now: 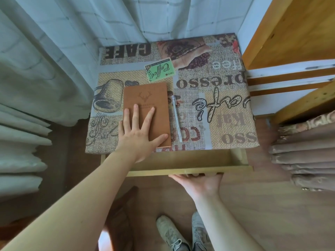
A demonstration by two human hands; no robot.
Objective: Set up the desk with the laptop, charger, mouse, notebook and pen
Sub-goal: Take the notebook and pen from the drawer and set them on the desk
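Brown notebook, embossed deer head on cover, flat on desk w/ coffee-print cloth, near front-left. Left hand spread flat on cover, fingers open. White pen just right of notebook, parallel. Drawer pulled out below desk front; interior looks bare. Right hand curled under drawer front, gripping it.

Single head view, worn high, looks steeply down and forward at the desk from its front edge. Wide-angle: edges bend, curtains bow left of the desk, shelves lean in to its right. Desk fills the middle, near, at arm's reach; its printed words read upside down from here. Floor and shoes sit below the desk, close under the lens. Both forearms enter from the bottom edge toward the desk. No second view to share with.
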